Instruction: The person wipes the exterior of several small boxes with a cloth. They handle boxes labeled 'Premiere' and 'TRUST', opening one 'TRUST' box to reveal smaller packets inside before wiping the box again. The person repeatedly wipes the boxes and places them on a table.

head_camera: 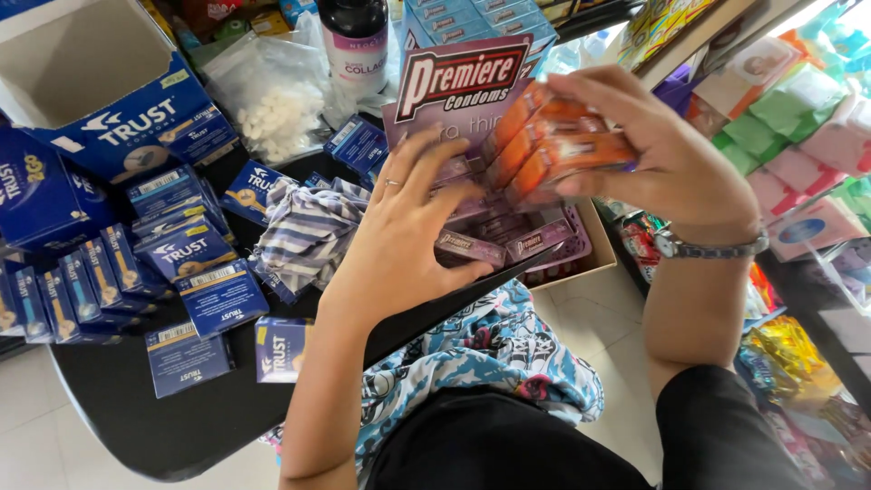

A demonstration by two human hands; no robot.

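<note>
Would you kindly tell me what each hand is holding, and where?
The right hand grips a stack of small orange boxes by one end. The left hand holds nothing, resting on purple boxes.

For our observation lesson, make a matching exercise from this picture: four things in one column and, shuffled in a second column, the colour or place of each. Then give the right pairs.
Things
1. small packs in the right hand
2. small boxes on the dark table
3. striped cloth
4. wristwatch

Colour or place
A. blue
B. on the right wrist
C. orange
D. between the blue boxes and the left hand

Pairs: 1-C, 2-A, 3-D, 4-B
</note>
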